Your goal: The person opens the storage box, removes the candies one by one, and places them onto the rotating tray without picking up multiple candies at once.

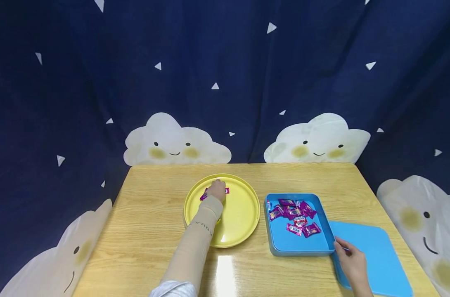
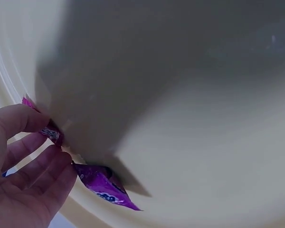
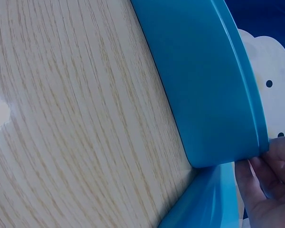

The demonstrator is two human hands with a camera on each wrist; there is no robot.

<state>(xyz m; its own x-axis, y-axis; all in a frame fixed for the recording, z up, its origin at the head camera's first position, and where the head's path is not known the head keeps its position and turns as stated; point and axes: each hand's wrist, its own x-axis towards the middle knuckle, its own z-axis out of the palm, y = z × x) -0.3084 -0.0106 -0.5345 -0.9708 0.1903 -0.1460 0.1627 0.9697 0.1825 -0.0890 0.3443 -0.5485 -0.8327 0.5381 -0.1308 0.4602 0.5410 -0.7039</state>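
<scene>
My left hand [image 1: 216, 190] reaches over the far part of the round yellow tray [image 1: 243, 214]. In the left wrist view its thumb and fingertips pinch a small purple-wrapped candy [image 2: 53, 134] near the tray's rim. Another purple candy [image 2: 107, 187] lies on the tray beside the fingers. My right hand [image 1: 352, 262] grips the near right corner of the square blue box [image 1: 284, 243], thumb and fingers at its wall in the right wrist view. Several purple and red wrapped candies [image 1: 293, 212] lie loose inside the box.
A flat blue lid [image 1: 377, 255] lies right of the box, under my right hand. Everything stands on a wooden table [image 1: 150, 206]. Behind the table hangs a dark blue curtain [image 1: 217, 49] with smiling clouds.
</scene>
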